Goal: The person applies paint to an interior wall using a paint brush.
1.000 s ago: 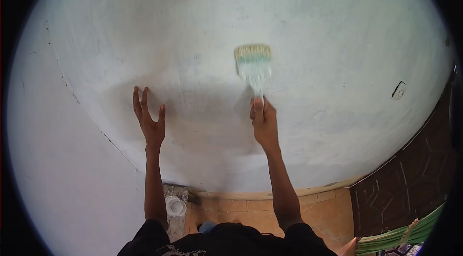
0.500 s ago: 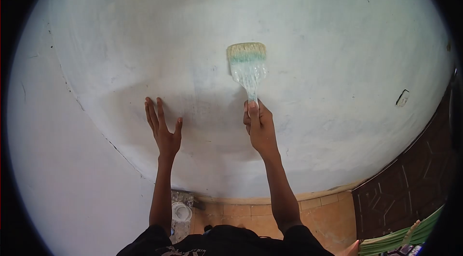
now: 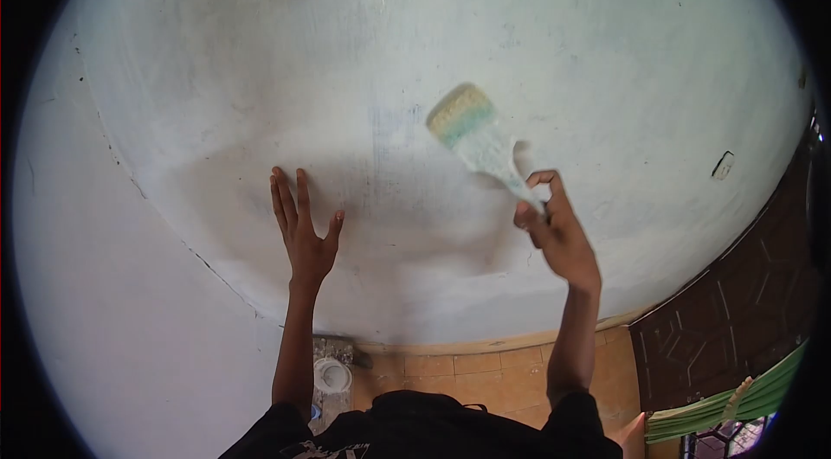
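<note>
In my right hand (image 3: pixel 561 230) is a wide paintbrush (image 3: pixel 489 147), gripped by its handle between thumb and fingers. White paint coats its ferrule and handle; the bristles are yellowish with a pale green band, tilted up to the left against the whitish wall (image 3: pixel 415 26). My left hand (image 3: pixel 305 230) is open, fingers pointing up and thumb spread, right at the wall to the left of the brush. A faint bluish patch shows on the wall between the two hands.
Below, a white tub (image 3: pixel 331 375) stands on a paint-spattered bench (image 3: pixel 336 346) over orange floor tiles (image 3: pixel 476 364). A dark panelled door (image 3: pixel 718 329) and a green curtain (image 3: pixel 736 403) are at lower right. A small wall fitting (image 3: pixel 723 166) sits on the right.
My right hand has swung right and slightly down, turning the paintbrush from upright to tilted left. My left hand has shifted slightly right in view and stays open.
</note>
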`<state>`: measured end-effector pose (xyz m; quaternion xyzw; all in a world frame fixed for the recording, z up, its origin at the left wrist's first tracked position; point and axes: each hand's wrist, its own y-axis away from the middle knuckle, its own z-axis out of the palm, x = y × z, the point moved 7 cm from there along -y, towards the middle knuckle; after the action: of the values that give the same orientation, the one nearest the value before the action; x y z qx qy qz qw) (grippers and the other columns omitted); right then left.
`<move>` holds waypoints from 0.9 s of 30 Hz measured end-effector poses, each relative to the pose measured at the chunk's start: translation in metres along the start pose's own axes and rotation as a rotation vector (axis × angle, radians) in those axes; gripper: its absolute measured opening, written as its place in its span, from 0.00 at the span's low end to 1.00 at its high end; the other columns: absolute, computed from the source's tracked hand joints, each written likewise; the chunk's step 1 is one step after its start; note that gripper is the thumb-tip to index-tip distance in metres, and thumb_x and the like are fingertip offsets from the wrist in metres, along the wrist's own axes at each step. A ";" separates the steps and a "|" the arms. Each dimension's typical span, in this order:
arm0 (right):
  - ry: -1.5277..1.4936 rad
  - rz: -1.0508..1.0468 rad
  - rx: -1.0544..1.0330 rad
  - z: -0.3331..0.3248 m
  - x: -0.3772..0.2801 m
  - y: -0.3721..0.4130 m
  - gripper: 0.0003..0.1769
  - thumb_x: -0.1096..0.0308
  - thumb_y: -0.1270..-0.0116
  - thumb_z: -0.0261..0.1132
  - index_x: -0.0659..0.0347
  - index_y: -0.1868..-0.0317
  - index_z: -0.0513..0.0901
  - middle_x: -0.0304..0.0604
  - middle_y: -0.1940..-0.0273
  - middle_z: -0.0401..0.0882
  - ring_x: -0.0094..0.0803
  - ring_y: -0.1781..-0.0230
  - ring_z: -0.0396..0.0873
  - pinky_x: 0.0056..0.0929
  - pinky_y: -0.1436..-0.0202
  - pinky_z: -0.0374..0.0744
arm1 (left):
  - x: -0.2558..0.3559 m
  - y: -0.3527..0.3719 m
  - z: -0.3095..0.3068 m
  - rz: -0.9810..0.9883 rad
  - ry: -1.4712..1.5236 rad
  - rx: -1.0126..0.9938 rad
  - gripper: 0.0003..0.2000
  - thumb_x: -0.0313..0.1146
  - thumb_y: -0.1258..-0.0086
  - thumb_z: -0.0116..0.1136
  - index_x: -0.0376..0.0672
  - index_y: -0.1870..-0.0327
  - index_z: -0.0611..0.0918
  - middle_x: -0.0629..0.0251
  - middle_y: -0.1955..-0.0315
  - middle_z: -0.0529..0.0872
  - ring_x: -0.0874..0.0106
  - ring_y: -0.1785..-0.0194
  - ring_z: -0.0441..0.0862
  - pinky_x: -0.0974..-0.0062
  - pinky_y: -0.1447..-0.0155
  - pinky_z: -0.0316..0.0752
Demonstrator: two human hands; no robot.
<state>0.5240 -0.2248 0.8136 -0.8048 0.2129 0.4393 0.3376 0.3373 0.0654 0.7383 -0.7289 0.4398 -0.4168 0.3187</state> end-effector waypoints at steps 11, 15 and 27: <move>0.261 -0.202 0.160 -0.058 -0.099 -0.058 0.08 0.68 0.31 0.68 0.62 0.55 0.83 0.36 0.73 0.84 0.16 0.73 0.77 0.19 0.65 0.73 | -0.008 0.001 0.012 -0.026 -0.040 -0.021 0.46 0.45 0.33 0.66 0.44 0.20 0.50 0.47 0.20 0.38 0.48 0.18 0.35 0.47 0.20 0.43; 0.274 -0.240 0.137 -0.054 -0.108 -0.073 0.09 0.67 0.35 0.72 0.63 0.59 0.87 0.38 0.75 0.84 0.19 0.69 0.83 0.19 0.56 0.77 | -0.004 -0.001 0.012 -0.021 -0.022 -0.049 0.49 0.47 0.34 0.66 0.43 0.19 0.47 0.45 0.20 0.35 0.46 0.18 0.33 0.46 0.20 0.42; 0.426 -0.398 0.055 -0.036 -0.115 -0.097 0.13 0.63 0.41 0.78 0.63 0.61 0.88 0.38 0.71 0.83 0.24 0.71 0.79 0.24 0.62 0.78 | -0.008 -0.002 0.006 -0.010 0.005 -0.130 0.52 0.53 0.36 0.66 0.43 0.19 0.46 0.43 0.21 0.34 0.44 0.18 0.31 0.46 0.20 0.42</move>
<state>0.5465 -0.1794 0.9600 -0.8954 0.1289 0.1794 0.3866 0.3410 0.0742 0.7344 -0.7491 0.4633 -0.3907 0.2675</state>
